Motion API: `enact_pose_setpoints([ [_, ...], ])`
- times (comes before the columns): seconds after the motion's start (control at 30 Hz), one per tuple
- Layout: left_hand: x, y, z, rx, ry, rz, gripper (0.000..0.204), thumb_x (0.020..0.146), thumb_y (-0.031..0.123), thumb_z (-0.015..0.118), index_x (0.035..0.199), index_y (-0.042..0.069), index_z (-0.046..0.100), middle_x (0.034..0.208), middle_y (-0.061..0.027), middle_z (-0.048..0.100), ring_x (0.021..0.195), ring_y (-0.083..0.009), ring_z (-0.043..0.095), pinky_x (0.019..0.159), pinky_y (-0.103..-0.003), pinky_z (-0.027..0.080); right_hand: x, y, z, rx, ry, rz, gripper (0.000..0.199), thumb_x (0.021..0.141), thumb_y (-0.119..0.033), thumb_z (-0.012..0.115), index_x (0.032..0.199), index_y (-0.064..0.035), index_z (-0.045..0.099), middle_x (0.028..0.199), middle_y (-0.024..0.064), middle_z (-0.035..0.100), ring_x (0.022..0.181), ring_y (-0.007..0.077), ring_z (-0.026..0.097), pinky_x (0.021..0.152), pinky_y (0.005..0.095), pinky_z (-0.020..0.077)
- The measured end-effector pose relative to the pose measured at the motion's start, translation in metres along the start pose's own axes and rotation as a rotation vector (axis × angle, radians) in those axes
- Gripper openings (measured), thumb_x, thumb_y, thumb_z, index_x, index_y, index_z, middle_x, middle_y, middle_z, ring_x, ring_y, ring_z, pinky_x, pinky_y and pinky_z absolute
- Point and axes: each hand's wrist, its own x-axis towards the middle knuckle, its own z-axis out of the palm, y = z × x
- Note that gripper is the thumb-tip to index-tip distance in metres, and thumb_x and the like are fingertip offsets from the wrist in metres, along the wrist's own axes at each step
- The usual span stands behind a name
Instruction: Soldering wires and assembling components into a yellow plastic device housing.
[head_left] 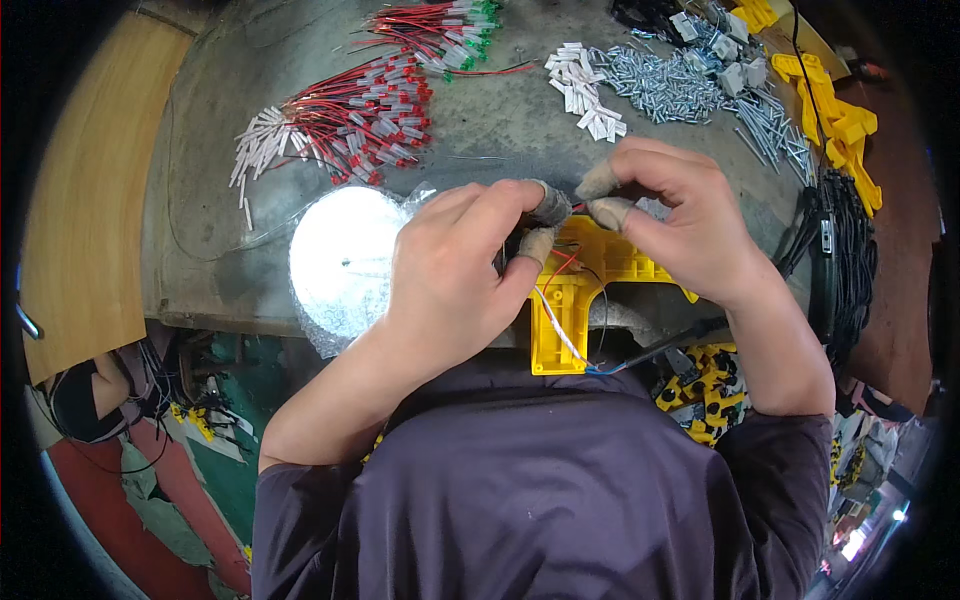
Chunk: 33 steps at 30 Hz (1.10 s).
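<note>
My left hand (465, 265) is closed in a pinch, with light covers on its thumb and fingertip. Close beside it my right hand (690, 215), its fingertips covered too, is also pinched. A short bit of thin red wire (578, 208) shows between the two hands; its ends are hidden by the fingers. Beneath them lies a yellow plastic housing half (550, 345), ribbed inside, at the bench's near edge. Red, white and black wires run within it, and a grey cable (670, 345) leads off to the right.
Left of my hands sits a bright white disc (345, 255) on clear wrap. Farther back are red-wired parts (370, 115), green-tipped ones (465, 35), white sleeves (585, 90) and screws (665, 85). Yellow housings (845, 120) and black cables (845, 260) lie at right.
</note>
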Motion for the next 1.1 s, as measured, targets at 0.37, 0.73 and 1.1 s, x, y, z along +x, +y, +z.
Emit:
enact_pose_setpoints([
  [0.37,-0.001,-0.002,0.001,-0.053,-0.017,-0.034,0.024,0.074,-0.002,0.068,0.096,-0.002,0.060,0.084,-0.0129,0.064,0.074,-0.0236,0.064,0.066,-0.030,0.050,-0.006,0.001,-0.003,0.637,0.117,0.389,0.017,0.081,0.002,0.063,0.097,0.0072,0.064,0.088,0.0056,0.066,0.082,0.0088,0.060,0.076,0.0234,0.0509],
  [0.73,-0.003,0.002,0.003,-0.189,0.026,-0.201,0.028,0.074,-0.003,0.069,0.099,-0.002,0.058,0.086,-0.0133,0.067,0.077,-0.0237,0.066,0.069,-0.031,0.051,-0.006,-0.005,0.012,0.427,0.093,0.262,0.020,0.077,-0.001,0.059,0.095,0.0046,0.063,0.088,0.0070,0.067,0.083,0.0099,0.062,0.077,0.0259,0.0507],
  [1.1,-0.001,-0.006,0.009,-0.112,0.053,-0.030,0.036,0.069,-0.001,0.069,0.101,0.003,0.053,0.076,-0.0099,0.064,0.075,-0.0287,0.065,0.065,-0.037,0.050,-0.005,-0.003,0.011,0.247,0.067,0.147,0.018,0.072,-0.002,0.058,0.089,0.0026,0.062,0.086,0.0101,0.065,0.079,0.0172,0.064,0.073,0.0289,0.0509],
])
